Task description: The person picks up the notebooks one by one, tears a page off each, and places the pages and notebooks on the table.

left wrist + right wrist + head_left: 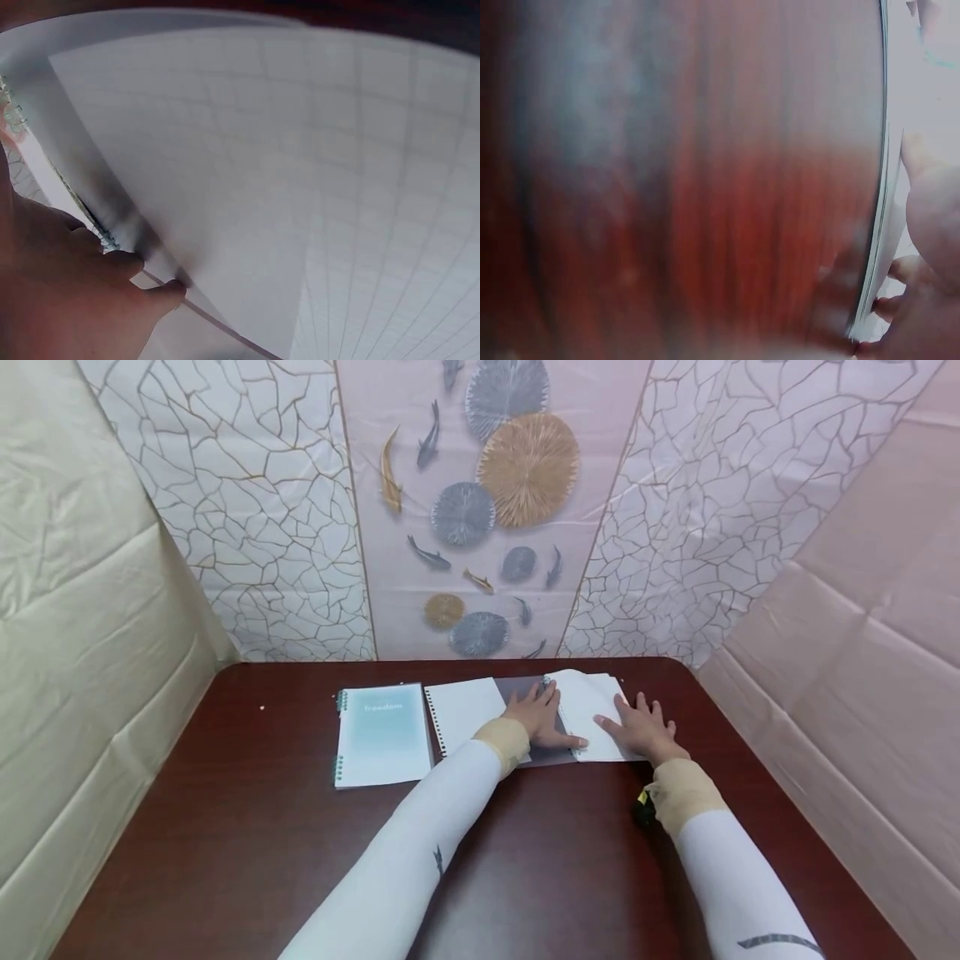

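An open ring-bound notebook with blank white pages lies toward the back right, a grey sheet along its left side. My left hand rests with fingers spread at its ring binding, thumb on the lower page edge. On the right page and its outer edge lies my right hand, fingers spread. Left of these is a loose-looking white page with punched holes. In the left wrist view my left hand touches the sheets near the rings; in the right wrist view my right hand is at the notebook's edge.
A teal and white notebook with green rings lies at the left on the dark red table. A small black and yellow object sits by the right wrist, partly hidden. Patterned cloth hangs behind the table.
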### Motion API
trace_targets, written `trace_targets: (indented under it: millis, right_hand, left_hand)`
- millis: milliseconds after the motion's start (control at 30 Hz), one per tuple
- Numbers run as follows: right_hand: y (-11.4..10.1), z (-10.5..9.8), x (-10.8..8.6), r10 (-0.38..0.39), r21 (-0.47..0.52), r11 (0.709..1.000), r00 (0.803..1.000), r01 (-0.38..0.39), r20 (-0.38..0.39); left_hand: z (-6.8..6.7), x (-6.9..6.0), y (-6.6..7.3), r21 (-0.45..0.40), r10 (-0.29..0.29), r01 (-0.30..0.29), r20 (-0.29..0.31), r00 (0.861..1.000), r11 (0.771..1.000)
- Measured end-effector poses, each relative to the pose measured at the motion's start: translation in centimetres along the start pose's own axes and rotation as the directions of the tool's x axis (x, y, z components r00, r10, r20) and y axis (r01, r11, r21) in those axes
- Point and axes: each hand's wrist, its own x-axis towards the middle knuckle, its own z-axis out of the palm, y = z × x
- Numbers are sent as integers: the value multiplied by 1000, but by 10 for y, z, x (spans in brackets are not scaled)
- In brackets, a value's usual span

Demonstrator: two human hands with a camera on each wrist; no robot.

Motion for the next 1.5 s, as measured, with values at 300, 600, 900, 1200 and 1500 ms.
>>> trace_targets:
  millis: [300,600,900,1200,1500]
  right_hand:
    - [-19,-30,-5,-207,34,977,971,213,-119]
    - [-49,-73,-2,4,265,962,965,68,-262]
    - [-25,-48,7,-72,224,959,912,175,-403]
    - [4,-9,15,3,363,924,944,124,-331]
    - [11,1,22,40,402,910,946,98,-321]
  left_hand:
    - [8,18,1,-57,-41,44,53,998,997]
    - [5,20,-3,-88,-43,46,40,998,995]
    - [23,44,-11,-71,-70,74,68,995,995]
    - [28,38,-11,-62,-90,95,86,992,994]
    - [20,28,-7,-38,-117,120,72,991,992]
